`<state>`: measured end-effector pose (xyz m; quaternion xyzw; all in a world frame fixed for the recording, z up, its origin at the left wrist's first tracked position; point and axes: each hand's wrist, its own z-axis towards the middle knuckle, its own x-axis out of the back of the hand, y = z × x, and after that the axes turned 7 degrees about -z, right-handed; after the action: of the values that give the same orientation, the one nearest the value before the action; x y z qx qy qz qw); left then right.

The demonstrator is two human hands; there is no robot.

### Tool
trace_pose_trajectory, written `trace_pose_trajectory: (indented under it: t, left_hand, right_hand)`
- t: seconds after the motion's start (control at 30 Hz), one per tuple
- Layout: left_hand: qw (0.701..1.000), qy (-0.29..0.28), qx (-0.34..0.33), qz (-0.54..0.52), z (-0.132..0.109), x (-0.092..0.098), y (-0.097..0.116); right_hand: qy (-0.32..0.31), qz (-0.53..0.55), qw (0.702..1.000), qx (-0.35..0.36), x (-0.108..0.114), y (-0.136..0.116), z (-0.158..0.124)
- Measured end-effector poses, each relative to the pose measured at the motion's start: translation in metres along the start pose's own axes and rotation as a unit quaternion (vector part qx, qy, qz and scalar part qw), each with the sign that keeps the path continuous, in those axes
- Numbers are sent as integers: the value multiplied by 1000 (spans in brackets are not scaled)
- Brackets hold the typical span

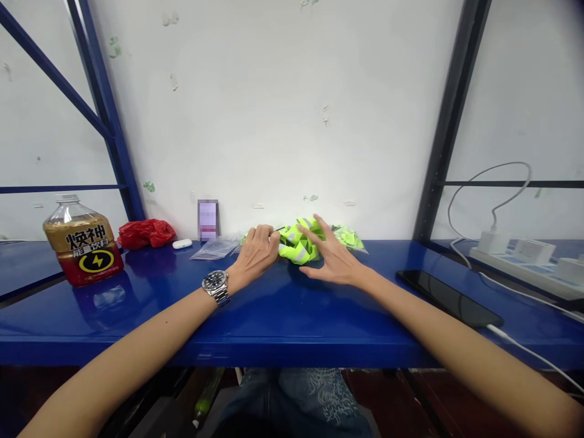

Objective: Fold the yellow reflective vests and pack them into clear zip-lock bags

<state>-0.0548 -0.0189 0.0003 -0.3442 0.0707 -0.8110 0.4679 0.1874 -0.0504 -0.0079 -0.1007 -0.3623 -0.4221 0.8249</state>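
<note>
- Left hand (255, 255): curled over the near left edge of the yellow bundle of hi-vis reflective fabric (296, 246), fingers close together; a thin dark object (278, 229) pokes out from the fingertips, too small to name, and the fingers seem to pinch it, though the grip itself is hidden
- Right hand (331, 255): on the right side of the bundle, fingers spread wide, fingertips (310, 224) touching the fabric, palm raised above the blue metal bench (292, 316)
- Bundle: crumpled, with grey reflective stripes, lying on the bench between both hands; a further piece of the same bright yellow material (350, 237) sticks out just right of it
- Steel wristwatch (216, 285): on the left wrist, just left of the bundle
- Left of the bundle, in order outward: a clear zip bag (214, 248) lying flat, a pixelated upright object (207, 219) against the wall, a white earbud case (182, 244), a red plastic bag (146, 234), and a bottle of amber drink (82, 243) with a red and black label
- Right of the bundle: a black smartphone (449, 298) lying face up with a white cable (524, 347) plugged in, and further out a white power strip (524, 267) with chargers in it
</note>
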Motion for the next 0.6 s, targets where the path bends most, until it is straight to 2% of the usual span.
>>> trace_pose_trajectory:
  t: [0.07,0.17,0.27,0.37,0.43,0.5,0.57,0.6]
  left_hand:
    - [1000,8,19,-19,-1,-2,-5]
    - [995,32,86,-40,-3,-6,-17]
    - [987,56,148,-30,-6,-7,-31]
    - [984,80,156,-28,-10,-7,-41]
    - [988,105,111,-36,-11,-6,-44]
    - [989,135,34,-45,-11,-6,-43]
    - [986,155,-33,-50,-8,-7,-38]
    - [984,159,-56,-56,-6,-7,-35]
  right_hand:
    - [-34,-37,999,12,-2,2,0]
    - [-50,-52,997,40,0,5,-2]
    - [-115,12,990,79,7,-1,-2]
    - [-171,94,980,33,11,-11,0]
    - [-133,115,984,-29,9,-15,2]
    - [-45,102,990,-85,6,-13,4]
    - [47,68,991,-104,4,-8,6]
    - [77,52,991,-92,3,-5,7]
